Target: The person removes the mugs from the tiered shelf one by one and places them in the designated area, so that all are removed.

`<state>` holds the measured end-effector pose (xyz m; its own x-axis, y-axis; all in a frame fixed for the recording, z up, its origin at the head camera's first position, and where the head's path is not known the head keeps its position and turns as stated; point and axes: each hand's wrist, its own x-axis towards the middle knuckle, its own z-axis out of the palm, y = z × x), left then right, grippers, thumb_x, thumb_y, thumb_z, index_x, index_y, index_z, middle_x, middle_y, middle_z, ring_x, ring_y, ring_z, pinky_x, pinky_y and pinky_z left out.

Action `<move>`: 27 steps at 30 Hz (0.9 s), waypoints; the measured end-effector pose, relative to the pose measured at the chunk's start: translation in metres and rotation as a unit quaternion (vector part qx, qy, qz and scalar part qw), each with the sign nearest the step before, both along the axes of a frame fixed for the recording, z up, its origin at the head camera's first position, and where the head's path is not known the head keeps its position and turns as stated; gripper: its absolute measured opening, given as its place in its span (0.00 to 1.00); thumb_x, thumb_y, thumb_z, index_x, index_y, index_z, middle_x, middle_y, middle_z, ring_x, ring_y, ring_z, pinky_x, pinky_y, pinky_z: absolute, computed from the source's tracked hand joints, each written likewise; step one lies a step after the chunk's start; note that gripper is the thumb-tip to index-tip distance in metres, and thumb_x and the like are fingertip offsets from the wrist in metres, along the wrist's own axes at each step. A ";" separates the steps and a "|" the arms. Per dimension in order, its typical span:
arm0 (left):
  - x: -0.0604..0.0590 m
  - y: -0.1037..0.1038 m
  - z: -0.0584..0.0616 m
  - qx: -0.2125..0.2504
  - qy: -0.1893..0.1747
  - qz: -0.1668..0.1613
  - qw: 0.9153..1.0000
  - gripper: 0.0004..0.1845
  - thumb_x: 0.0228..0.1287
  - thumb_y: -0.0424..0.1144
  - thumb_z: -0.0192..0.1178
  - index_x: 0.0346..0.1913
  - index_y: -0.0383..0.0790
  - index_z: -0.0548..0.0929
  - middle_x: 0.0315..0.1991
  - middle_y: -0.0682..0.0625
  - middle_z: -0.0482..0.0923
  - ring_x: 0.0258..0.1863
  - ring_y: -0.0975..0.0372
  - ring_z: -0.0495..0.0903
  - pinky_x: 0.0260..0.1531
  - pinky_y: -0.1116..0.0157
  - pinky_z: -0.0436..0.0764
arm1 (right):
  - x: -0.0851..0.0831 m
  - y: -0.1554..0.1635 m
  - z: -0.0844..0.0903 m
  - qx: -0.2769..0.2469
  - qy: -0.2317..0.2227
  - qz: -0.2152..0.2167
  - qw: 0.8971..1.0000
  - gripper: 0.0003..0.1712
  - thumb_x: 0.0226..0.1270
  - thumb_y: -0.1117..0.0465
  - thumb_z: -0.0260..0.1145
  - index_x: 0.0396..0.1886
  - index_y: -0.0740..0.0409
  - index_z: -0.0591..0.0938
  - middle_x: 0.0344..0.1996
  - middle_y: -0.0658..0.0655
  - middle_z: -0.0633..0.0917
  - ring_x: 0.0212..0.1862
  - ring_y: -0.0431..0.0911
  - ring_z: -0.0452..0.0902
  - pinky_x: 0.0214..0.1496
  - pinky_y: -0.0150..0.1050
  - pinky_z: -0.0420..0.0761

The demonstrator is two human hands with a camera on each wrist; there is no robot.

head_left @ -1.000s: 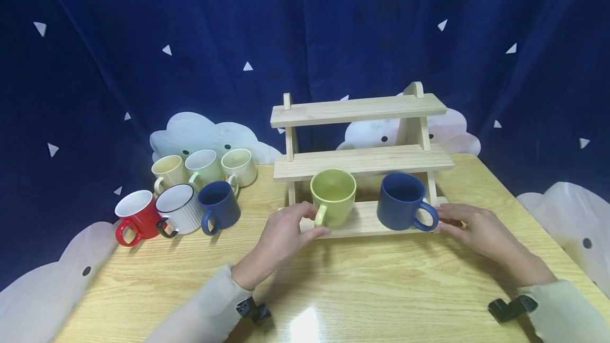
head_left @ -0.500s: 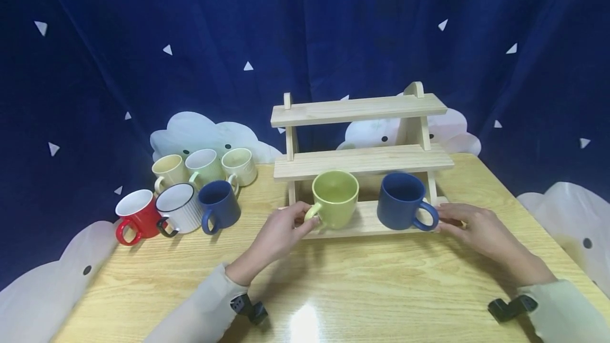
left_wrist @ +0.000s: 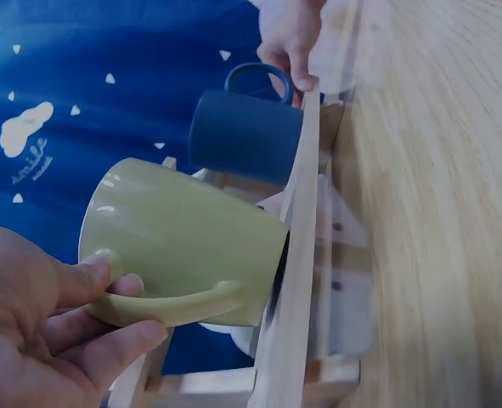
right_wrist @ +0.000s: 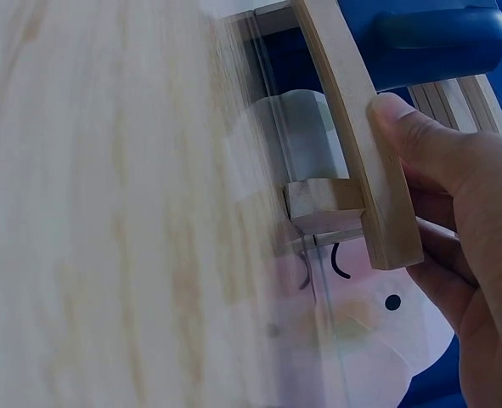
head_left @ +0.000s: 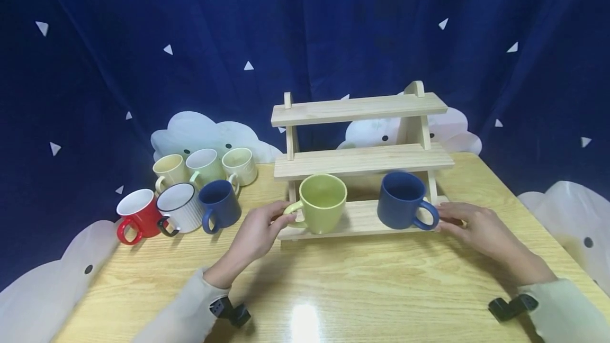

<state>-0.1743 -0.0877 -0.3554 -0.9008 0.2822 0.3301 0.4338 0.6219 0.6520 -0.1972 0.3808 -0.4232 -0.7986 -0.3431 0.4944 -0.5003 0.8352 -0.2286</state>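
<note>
In the head view, the left hand (head_left: 259,229) holds the handle of a light green ceramic mug (head_left: 322,202), with the fingers curled around this handle. The mug stands upright on the left part of the lowest board of a three-level pale wooden shelf rack (head_left: 359,162), and its handle points to the left. A dark blue ceramic mug (head_left: 402,200) stands on the right part of the same board, with its handle to the right. The right hand (head_left: 478,226) grips the right end of this board, just beside the blue mug's handle. The rack stands on a light wooden surface (head_left: 381,285). Left of the rack there is a group of six mugs on the surface: a red mug (head_left: 138,216), a white ribbed mug (head_left: 180,208), a second dark blue mug (head_left: 220,205) and three pale mugs (head_left: 204,165) behind them. In the left wrist view, the thumb and fingers (left_wrist: 106,340) pinch the green mug's handle, and the green mug (left_wrist: 183,242) touches the board edge; the blue mug (left_wrist: 246,136) is further along the board. In the right wrist view, the right hand's thumb (right_wrist: 420,140) presses on the end of the board (right_wrist: 361,144) and the other fingers lie under it, with the blue mug (right_wrist: 420,38) just above.
</note>
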 end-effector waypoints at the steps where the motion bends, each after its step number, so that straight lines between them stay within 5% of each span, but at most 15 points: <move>1: 0.002 -0.003 0.000 0.003 0.000 0.002 1.000 0.08 0.67 0.39 0.63 0.47 0.45 0.86 0.33 0.58 0.84 0.30 0.65 0.77 0.32 0.62 0.77 | 0.000 0.000 0.000 0.000 -0.001 0.000 1.000 0.22 0.49 0.52 0.80 0.45 0.52 0.88 0.45 0.55 0.87 0.49 0.59 0.82 0.50 0.58 0.77; 7: 0.014 -0.022 0.001 0.012 0.006 0.017 1.000 0.10 0.66 0.38 0.64 0.49 0.45 0.86 0.39 0.57 0.86 0.42 0.64 0.82 0.42 0.57 0.82 | 0.000 0.000 0.000 0.003 -0.001 0.001 1.000 0.22 0.49 0.52 0.80 0.45 0.52 0.88 0.45 0.56 0.87 0.49 0.60 0.81 0.49 0.59 0.77; 14: 0.032 -0.047 0.000 0.052 -0.024 0.049 0.997 0.09 0.65 0.35 0.64 0.47 0.44 0.86 0.35 0.55 0.85 0.34 0.64 0.81 0.36 0.64 0.81 | 0.000 0.000 0.000 -0.003 -0.004 0.006 1.000 0.22 0.49 0.54 0.80 0.45 0.53 0.88 0.45 0.56 0.87 0.49 0.60 0.81 0.49 0.60 0.76; 27: 0.061 -0.093 0.006 0.134 -0.052 0.131 0.981 0.13 0.66 0.31 0.62 0.52 0.32 0.83 0.41 0.40 0.85 0.37 0.66 0.83 0.38 0.69 0.83 | -0.001 0.001 0.000 0.002 0.009 0.009 1.000 0.24 0.50 0.54 0.79 0.48 0.56 0.87 0.45 0.58 0.87 0.48 0.60 0.82 0.48 0.60 0.76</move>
